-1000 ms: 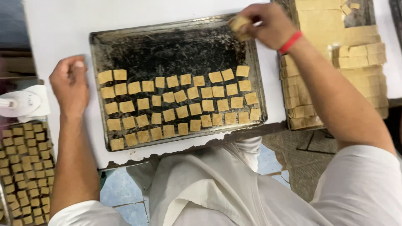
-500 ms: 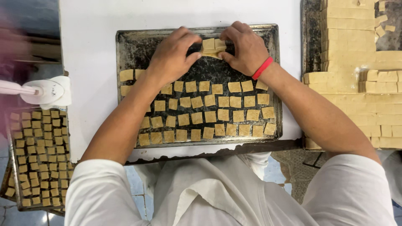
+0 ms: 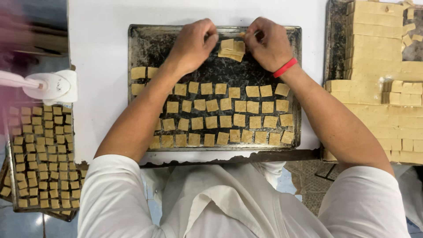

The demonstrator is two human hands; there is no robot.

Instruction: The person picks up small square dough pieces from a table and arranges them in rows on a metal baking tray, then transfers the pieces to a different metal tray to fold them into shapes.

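Both hands, left hand (image 3: 191, 46) and right hand (image 3: 269, 44), pinch a small stack of dough squares (image 3: 232, 48) between their fingers, apparently to peel pieces apart, just above the rows on a dark baking tray (image 3: 141, 48) atop a white bench (image 3: 101, 66).

I see a white table (image 3: 101, 88) filling the frame's upper middle, bearing a dark baking tray (image 3: 145, 44) centrally and another dough-laden tray (image 3: 335, 44) at the right edge.
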